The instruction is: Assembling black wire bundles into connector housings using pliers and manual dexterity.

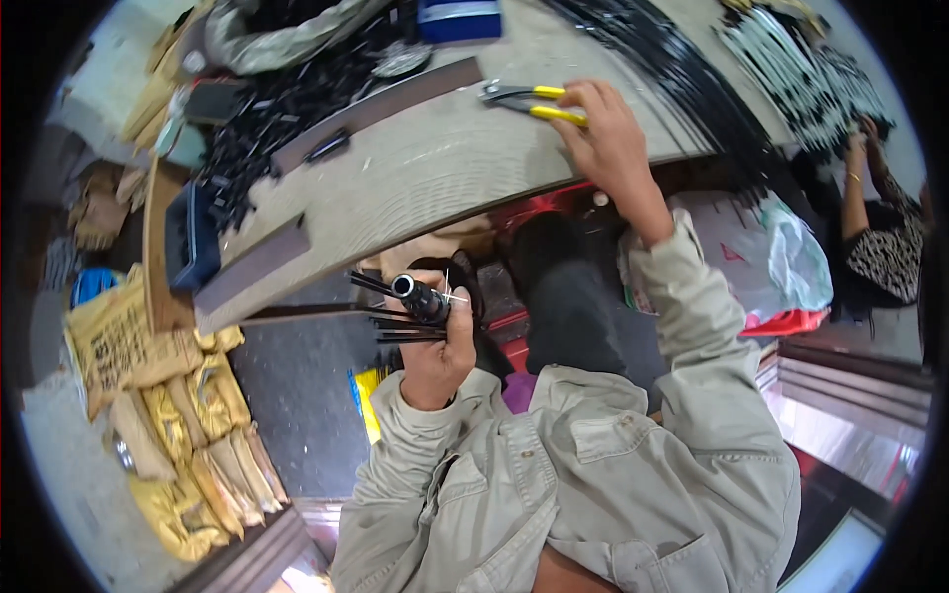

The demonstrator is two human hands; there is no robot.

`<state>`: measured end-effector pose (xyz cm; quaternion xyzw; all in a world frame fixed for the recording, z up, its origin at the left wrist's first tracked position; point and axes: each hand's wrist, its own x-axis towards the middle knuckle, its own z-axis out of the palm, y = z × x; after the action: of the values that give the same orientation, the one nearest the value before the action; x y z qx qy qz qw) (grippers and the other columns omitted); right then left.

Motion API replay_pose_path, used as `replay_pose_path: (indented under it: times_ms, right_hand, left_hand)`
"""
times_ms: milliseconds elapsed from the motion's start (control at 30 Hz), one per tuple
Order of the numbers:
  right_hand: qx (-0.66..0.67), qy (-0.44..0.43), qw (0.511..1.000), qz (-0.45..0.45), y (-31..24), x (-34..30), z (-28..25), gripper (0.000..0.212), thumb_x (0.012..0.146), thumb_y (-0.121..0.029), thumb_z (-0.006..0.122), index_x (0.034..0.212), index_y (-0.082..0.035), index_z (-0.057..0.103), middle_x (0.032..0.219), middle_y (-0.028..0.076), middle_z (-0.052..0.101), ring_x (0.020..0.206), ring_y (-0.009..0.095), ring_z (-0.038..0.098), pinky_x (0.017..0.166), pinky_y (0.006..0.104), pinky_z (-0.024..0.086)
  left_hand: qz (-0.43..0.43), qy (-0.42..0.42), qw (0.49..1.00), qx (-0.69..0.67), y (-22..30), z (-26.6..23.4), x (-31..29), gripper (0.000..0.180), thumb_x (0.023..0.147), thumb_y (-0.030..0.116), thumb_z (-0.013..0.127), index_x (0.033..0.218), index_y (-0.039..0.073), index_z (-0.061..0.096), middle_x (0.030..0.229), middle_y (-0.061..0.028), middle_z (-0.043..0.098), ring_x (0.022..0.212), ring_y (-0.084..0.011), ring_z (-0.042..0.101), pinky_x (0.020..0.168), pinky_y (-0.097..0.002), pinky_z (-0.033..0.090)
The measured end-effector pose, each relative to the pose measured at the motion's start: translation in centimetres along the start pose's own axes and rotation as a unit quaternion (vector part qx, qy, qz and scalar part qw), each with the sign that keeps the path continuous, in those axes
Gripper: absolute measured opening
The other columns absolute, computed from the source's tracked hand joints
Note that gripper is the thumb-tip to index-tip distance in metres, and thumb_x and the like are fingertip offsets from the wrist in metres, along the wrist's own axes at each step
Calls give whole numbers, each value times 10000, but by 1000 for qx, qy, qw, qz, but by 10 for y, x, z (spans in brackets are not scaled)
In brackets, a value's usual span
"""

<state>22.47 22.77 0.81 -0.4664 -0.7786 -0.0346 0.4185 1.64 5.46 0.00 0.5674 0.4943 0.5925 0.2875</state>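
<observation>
My left hand [441, 358] is closed around a black tubular part [421, 298] with a pale open end, held before my lap. Several thin black rods [395, 324] stick out to the left from the same grip, and thin, shiny strands show by the thumb. On the worktable, my right hand [605, 133] grips pliers [534, 100] by their yellow handles. Their metal jaws point left, and the handles are spread apart. The palm side of my right hand is hidden.
A bundle of long black rods [682, 74] lies at the worktable's [415, 168] far right. Small black pieces [287, 119] are heaped behind a flat strip [381, 111] at the left. Brown packages [188, 425] lie on the left. Another person's arm [854, 188] shows at right.
</observation>
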Motion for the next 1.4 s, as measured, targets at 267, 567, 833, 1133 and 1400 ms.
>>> replay_pose_path:
  times_ms: [267, 567, 833, 1133, 1400]
  right_hand:
    - [-139, -101, 979, -109, 36, 15, 16, 295, 830, -348, 561, 841, -58, 508, 796, 111, 520, 722, 308, 541, 634, 380, 429]
    - [536, -240, 782, 209, -126, -73, -49, 176, 650, -29, 729, 814, -23, 665, 822, 44, 524, 787, 125, 487, 668, 248, 409]
    - [505, -146, 830, 188, -147, -87, -42, 161, 662, -14, 732, 800, -7, 650, 848, 66, 508, 747, 135, 509, 608, 243, 427]
    - [593, -251, 712, 280, -145, -93, -32, 136, 750, -95, 688, 810, 3, 615, 901, 73, 491, 807, 123, 469, 683, 249, 409]
    - [455, -215, 861, 76, -133, -80, -43, 223, 724, 16, 636, 947, 24, 622, 993, 163, 538, 806, 232, 542, 695, 278, 440]
  left_hand:
    - [-88, -120, 989, -19, 12, -13, -6, 182, 789, -61, 543, 879, 40, 420, 842, -42, 439, 717, -95, 448, 660, -230, 409]
    - [-22, -30, 999, 15, 8, -12, -30, 220, 787, -67, 552, 898, 24, 385, 851, -91, 434, 725, -131, 462, 697, -267, 435]
    - [43, -1, 998, 37, 12, -5, -29, 206, 781, 11, 571, 880, 28, 390, 805, -98, 444, 640, -173, 440, 577, -277, 382]
    - [22, -7, 999, 27, 11, -10, -34, 220, 740, -35, 559, 863, 35, 391, 817, -93, 453, 666, -171, 447, 626, -270, 400]
    - [-20, -78, 996, -44, 5, -29, -26, 235, 783, -77, 546, 895, 47, 382, 863, -76, 440, 740, -117, 440, 665, -234, 400]
